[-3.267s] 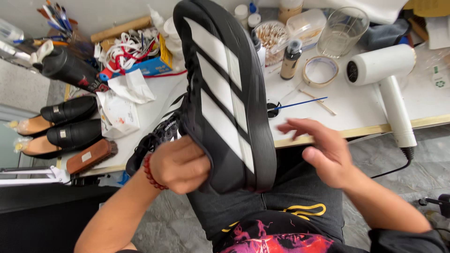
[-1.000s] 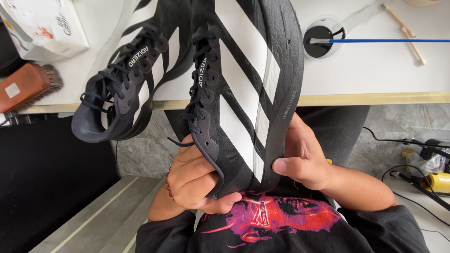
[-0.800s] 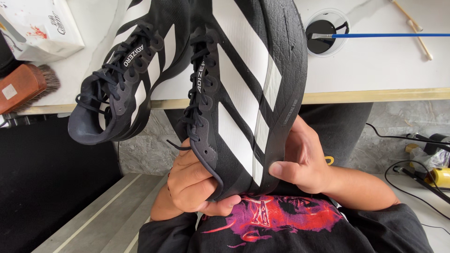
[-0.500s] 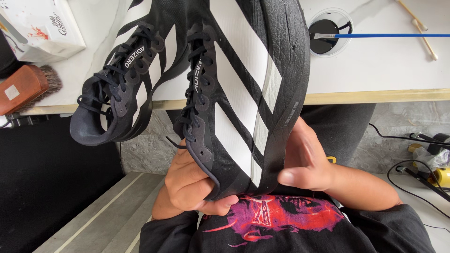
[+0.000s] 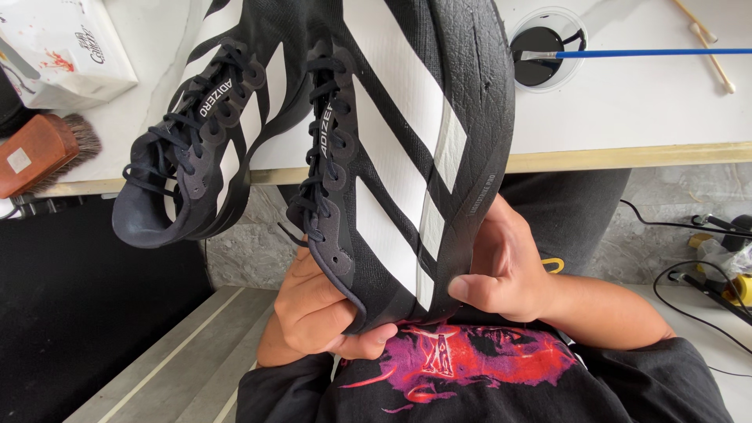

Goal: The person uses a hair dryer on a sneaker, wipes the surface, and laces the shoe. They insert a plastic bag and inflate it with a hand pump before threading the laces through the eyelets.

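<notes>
Close to the camera, just above the person's lap, a black running shoe [image 5: 399, 157] with broad white diagonal stripes is held up on its side by both hands, its heel end nearest the body and its toe end running out of the top of the frame. At the lower left, the left hand [image 5: 317, 313] is curled around the heel collar, the fingers tucked inside the shoe's opening and the thumb pressed along the rim from below. At the right, the right hand [image 5: 509, 266] is clasped over the black, textured sole at the heel, with the thumb pointing left across the sole's edge. To the left, a second, matching black shoe [image 5: 200, 149] is seen lying on a white worktable [image 5: 627, 110], its heel hanging over the table's pale wooden edge; it is touched by neither hand. Farther left on the table a brown-backed brush [image 5: 43, 149] is seen beside a white cardboard box [image 5: 59, 51]. At the upper right a small round pot of black liquid [image 5: 540, 59] is set on the table, with a blue-handled brush [image 5: 642, 53] laid across it and thin wooden sticks [image 5: 705, 43] near it. Black cables [image 5: 689, 251] are seen on the grey floor at the right.
</notes>
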